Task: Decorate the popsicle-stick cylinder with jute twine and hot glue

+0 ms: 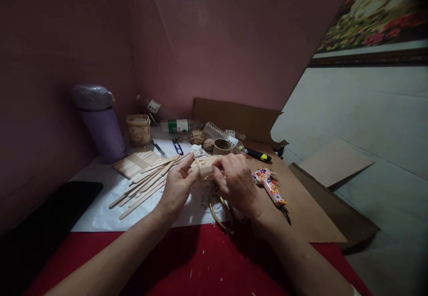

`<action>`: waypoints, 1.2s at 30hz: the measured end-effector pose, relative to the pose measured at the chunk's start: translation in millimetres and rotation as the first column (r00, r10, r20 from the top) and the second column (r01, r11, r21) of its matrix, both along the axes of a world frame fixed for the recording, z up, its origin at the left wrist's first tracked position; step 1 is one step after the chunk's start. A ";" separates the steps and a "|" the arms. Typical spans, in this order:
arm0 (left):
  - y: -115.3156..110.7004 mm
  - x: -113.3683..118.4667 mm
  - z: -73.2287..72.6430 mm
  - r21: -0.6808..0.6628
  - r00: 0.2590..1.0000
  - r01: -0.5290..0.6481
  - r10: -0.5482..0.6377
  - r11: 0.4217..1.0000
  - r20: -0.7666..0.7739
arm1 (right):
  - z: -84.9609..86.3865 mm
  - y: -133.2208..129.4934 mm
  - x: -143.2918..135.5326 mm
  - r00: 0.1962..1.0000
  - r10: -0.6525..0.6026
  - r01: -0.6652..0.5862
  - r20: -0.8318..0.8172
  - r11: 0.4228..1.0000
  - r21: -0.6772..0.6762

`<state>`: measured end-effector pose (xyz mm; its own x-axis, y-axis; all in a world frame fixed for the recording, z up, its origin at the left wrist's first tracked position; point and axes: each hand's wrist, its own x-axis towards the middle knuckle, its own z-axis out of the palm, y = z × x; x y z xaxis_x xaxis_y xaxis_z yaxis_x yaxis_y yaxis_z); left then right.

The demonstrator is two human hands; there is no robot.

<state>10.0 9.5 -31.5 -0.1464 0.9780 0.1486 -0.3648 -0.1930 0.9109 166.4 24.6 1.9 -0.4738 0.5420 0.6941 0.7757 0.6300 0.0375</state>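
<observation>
At far left we see a grey-topped purple tumbler (103, 131), contents hidden, near a tan pot (138, 132) whose inside we cannot make out; a clear bottle (178, 126) lies on its side farther right. Over the white paper (96, 207) we hold a pale wooden piece (204, 167) — long axis left to right — left hand (180, 180) and right hand (236, 178) pinching opposite ends with their fingers.

In dim light, 2 pink walls (207, 33) met behind the desk (163, 265)'s far left corner; beyond its right edge hung a framed painting (377, 22).
</observation>
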 end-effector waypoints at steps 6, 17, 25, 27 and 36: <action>-0.1 0.5 -4.0 0.029 0.995 -0.019 0.022 0.999 -0.102 | -4.6 -2.8 -5.4 0.997 0.052 -0.047 0.057 0.996 -0.077; -2.9 3.0 -0.6 0.012 0.994 0.012 -0.011 1.000 -0.113 | -6.0 -2.4 -9.1 0.984 -0.021 0.015 0.177 0.999 0.037; -2.2 0.5 3.9 -0.006 0.998 -0.033 0.033 0.999 -0.047 | -2.6 -2.2 -3.8 0.998 -0.054 0.050 0.038 0.994 0.095; -2.2 0.4 4.1 -0.013 0.999 -0.031 0.031 0.999 -0.029 | -1.9 -3.2 -3.9 0.999 -0.030 0.028 0.031 0.998 0.055; -3.4 3.1 2.6 0.044 0.996 -0.030 0.034 0.999 -0.077 | -3.1 -5.3 -6.2 0.997 0.058 -0.054 0.055 0.996 -0.068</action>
<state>13.1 6.1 -28.9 -0.1639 0.9654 0.2026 -0.2861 -0.2431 0.9268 160.2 19.2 -1.2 -0.5423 0.5576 0.6285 0.7368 0.6751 0.0369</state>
